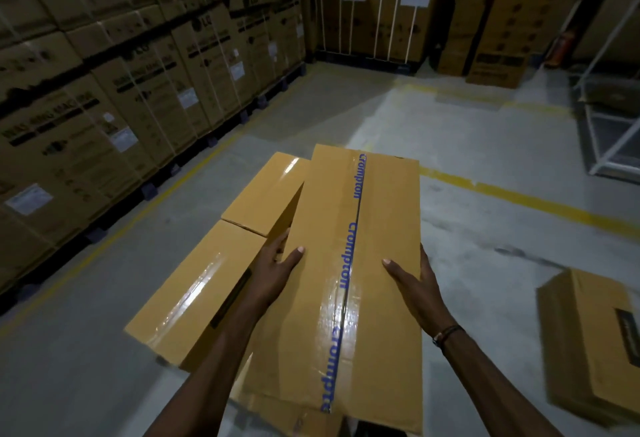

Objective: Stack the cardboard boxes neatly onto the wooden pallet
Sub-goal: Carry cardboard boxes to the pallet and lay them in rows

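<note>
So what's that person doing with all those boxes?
A person is holding a long cardboard box with blue-lettered tape, left hand and right hand gripping its sides. It sits above two other taped boxes lying side by side. Another box rests on the floor at right. No pallet shows.

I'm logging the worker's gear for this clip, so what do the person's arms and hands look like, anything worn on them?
Both forearms are bare, with no sleeves in view and no gloves on either hand. The right wrist carries a thin dark band with a small pale bead or clasp. The left hand and its wrist carry nothing visible.
</note>
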